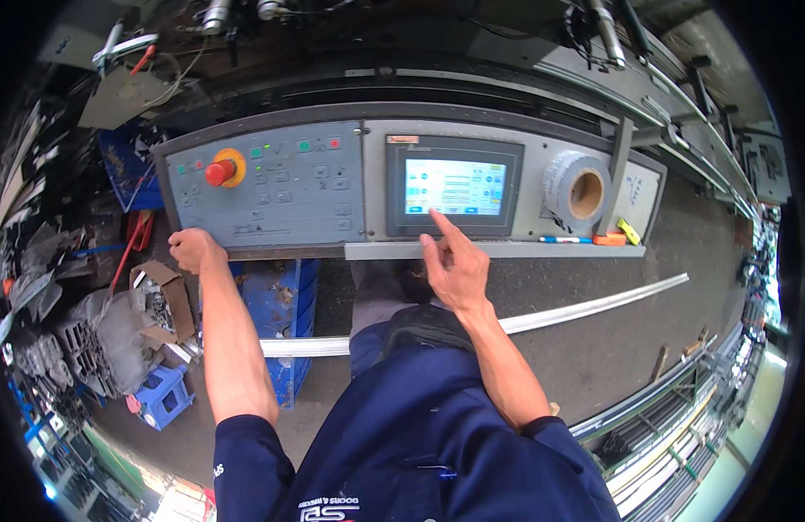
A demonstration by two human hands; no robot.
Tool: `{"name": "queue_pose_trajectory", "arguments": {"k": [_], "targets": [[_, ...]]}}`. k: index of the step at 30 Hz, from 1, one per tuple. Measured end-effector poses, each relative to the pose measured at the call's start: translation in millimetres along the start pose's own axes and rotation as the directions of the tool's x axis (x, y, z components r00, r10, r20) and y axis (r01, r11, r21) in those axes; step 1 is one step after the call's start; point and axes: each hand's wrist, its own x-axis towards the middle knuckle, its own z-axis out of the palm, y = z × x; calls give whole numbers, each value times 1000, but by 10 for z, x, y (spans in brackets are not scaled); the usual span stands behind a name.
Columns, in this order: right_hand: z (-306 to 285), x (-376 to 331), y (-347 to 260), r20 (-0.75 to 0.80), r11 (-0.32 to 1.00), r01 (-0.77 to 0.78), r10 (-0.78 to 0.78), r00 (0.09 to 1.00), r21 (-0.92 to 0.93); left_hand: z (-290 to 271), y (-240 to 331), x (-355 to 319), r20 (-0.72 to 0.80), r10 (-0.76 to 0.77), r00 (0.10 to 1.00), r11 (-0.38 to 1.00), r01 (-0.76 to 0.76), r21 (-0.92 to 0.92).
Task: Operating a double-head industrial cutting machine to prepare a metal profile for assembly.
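One touchscreen (455, 187) set midway along one console (272, 209); one red button (218, 173), one tape roll (585, 193), one pen (565, 239). Right hand (461, 268): index finger extended at screen's lower edge, other fingers loosely bent, empty; contact unclear. Left hand (198, 250): fingers curled at console's lower-left corner; cannot tell whether gripping. Console flat, grey; button domed; roll ring-shaped. Long pale bar (594, 303) runs crosswise over dark floor (576, 365); open cardboard box (178, 300) at left
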Motion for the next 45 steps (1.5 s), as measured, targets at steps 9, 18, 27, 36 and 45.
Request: {"name": "queue_pose_trajectory", "arguments": {"k": [9, 18, 27, 36, 45], "targets": [[40, -134, 29, 97, 997, 68, -72, 993, 41, -117, 25, -103, -18, 35, 999, 997, -36, -63], [12, -93, 12, 120, 995, 88, -94, 988, 50, -339, 79, -294, 26, 241, 970, 968, -238, -81], [-117, -80, 74, 91, 996, 73, -77, 993, 49, -274, 4, -219, 27, 286, 958, 954, -282, -98], [-215, -176, 197, 37, 994, 80, -83, 996, 71, -296, 44, -251, 72, 215, 974, 976, -214, -33], [-545, -239, 131, 3, 999, 19, -19, 1000, 44, -236, 35, -262, 14, 350, 937, 935, -350, 56]]}}
